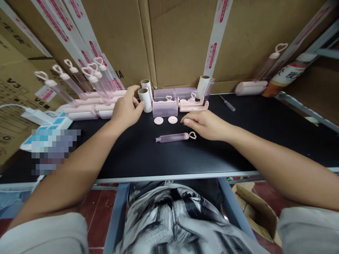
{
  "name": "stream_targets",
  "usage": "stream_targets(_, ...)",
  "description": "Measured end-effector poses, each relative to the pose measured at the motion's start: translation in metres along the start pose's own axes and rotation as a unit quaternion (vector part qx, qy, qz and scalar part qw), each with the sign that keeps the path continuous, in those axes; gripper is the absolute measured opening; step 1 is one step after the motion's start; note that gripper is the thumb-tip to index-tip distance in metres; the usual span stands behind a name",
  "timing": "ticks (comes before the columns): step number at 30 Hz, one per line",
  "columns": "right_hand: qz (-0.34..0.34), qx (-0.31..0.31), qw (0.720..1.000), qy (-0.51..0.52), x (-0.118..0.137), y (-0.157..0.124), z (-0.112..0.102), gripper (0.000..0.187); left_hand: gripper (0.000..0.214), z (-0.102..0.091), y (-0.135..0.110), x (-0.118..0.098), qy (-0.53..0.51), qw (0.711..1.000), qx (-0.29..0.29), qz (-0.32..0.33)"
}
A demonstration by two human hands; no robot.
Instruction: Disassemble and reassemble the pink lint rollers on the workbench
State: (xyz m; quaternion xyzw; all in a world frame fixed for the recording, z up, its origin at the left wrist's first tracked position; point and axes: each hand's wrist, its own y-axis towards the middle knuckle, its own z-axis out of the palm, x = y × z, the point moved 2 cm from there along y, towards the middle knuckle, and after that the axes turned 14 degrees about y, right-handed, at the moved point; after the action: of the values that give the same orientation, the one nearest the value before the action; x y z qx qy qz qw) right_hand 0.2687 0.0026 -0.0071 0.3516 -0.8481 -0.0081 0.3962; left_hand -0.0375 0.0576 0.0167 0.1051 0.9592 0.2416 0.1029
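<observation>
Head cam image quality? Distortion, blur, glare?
Head view: wide-angle stretch, the bottle leaning and stretched toward the right edge; head view: pixelated patch hides detail by the power strip; head view: left sleeve looks soft, heart-topped tube fairly readable; head view: no strong glare on the black tabletop.

so the tabletop (148, 158) is plain black, tube (173, 137) near centre is pinkish purple, pale pink disc (172, 120) at its 12, brown cardboard (177, 46) at 12 with red-on-white tape (221, 21) at 1, blue-and-white power strip (51, 127) at 9, black/grey/white print clothing (166, 218) at 6
</observation>
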Motion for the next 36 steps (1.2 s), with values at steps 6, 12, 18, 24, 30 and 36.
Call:
stream_targets(6,-0.005,-0.009,1.0,0.02,0.004,0.0,0.003,0.035,0.067,0.006,0.003,0.004,0.019,0.999,0.025,0.013)
stream_targets(12,-0.007,-0.024,0.999,0.036,0.005,0.001,0.005,0.03,0.052,0.007,0.004,0.007,0.021,0.999,0.024,0.024)
stream_targets(18,-0.007,-0.035,0.998,0.053,0.006,0.0,0.006,0.029,0.024,0.001,0.009,0.01,0.025,1.0,0.0,0.004)
stream_targets(24,-0.022,-0.082,0.994,0.069,0.002,0.0,0.006,0.026,0.008,-0.022,0.005,0.003,-0.056,0.994,-0.089,0.013)
stream_targets(30,-0.015,-0.164,0.977,0.132,-0.008,0.0,0.006,0.052,0.02,-0.039,-0.025,-0.04,-0.17,0.97,-0.141,0.105)
stream_targets(36,-0.062,-0.138,0.975,0.16,-0.002,0.0,0.008,0.053,0.021,-0.019,-0.044,-0.061,-0.239,0.95,-0.085,0.185)
